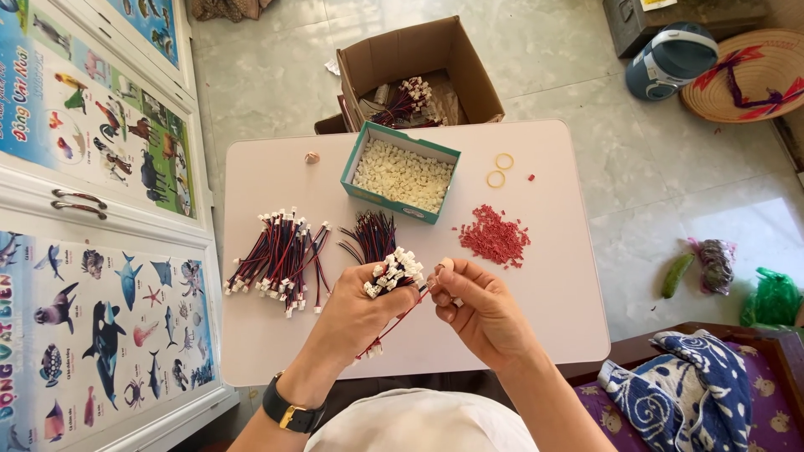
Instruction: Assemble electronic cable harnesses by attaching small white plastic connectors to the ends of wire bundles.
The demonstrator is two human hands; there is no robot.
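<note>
Fingers of the left hand [356, 314] clasp a bristly wire bundle [387, 251]; right hand [479, 311] fingers pinch one thin red wire [404, 315].

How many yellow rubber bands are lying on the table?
2: one rubber band right of the teal box, the second rubber band just below it, above the red pieces. Others may be hidden.

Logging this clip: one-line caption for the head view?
Left hand grips a bundle of wire connectors; right hand pinches one wire over a white table.
</note>
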